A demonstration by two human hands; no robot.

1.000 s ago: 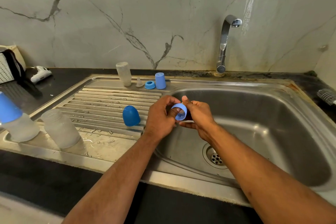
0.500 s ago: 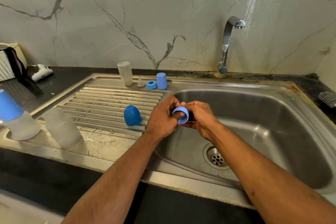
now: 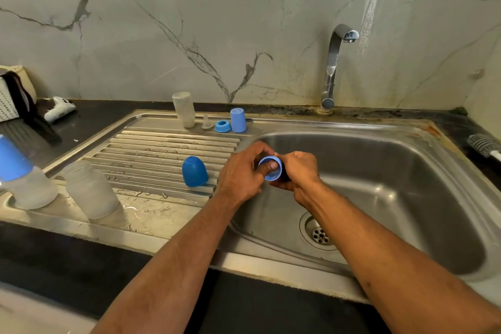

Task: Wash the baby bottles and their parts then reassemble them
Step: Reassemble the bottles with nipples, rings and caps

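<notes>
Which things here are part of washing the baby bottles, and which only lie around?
Job: blue plastic ring held by left hand and right hand; blue dome cap; open frosted bottle; steel sink.
Lying about: white perforated basket; white gadget.

Two bare forearms enter from the near edge, the left one from near-left and the right one from near-right. No sleeve, cuff or glove shows on either arm as far as the picture reaches. The left hand [image 3: 241, 173] and the right hand [image 3: 301, 171] carry no ring, and both wrists are bare of any watch or band. The nails on the fingers [image 3: 267, 167] look short and unpainted, though at this size that is hard to be sure of.
</notes>
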